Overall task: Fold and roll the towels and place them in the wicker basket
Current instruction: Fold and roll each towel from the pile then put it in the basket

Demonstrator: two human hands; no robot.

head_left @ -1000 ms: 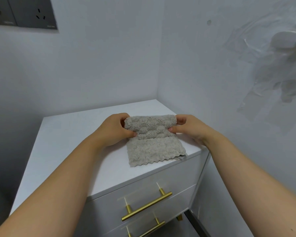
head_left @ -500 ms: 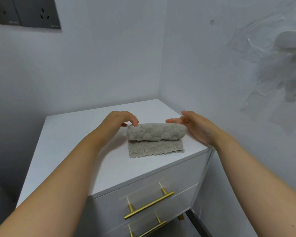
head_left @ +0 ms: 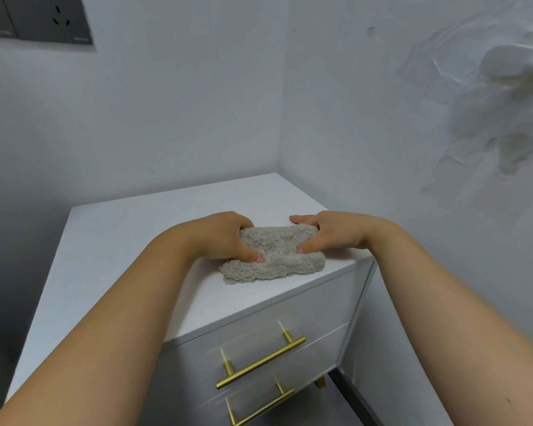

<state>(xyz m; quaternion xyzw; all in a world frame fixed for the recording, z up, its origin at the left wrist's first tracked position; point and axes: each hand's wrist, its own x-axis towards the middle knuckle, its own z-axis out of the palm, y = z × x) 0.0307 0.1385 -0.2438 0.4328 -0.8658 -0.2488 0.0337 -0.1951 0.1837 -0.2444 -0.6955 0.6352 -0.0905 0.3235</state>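
A small grey fluffy towel [head_left: 277,253] lies rolled up near the front right corner of the white cabinet top [head_left: 130,247]. My left hand [head_left: 225,238] grips the roll's left end, thumb in front and fingers curled over the back. My right hand [head_left: 326,233] grips the right end the same way, thumb pressed into the front. A short scalloped flap of the towel lies flat on the cabinet under the roll's front. No wicker basket is in view.
The cabinet stands in a corner between two white walls. Its drawers carry brass bar handles [head_left: 260,362] below the front edge. A dark socket panel [head_left: 40,21] sits high on the left wall. A white plastic bag [head_left: 490,96] hangs at the upper right.
Both hands let go of the roll half a second ago and hovered beside its ends. They now grip it again, and the loose flap in front has become shorter.
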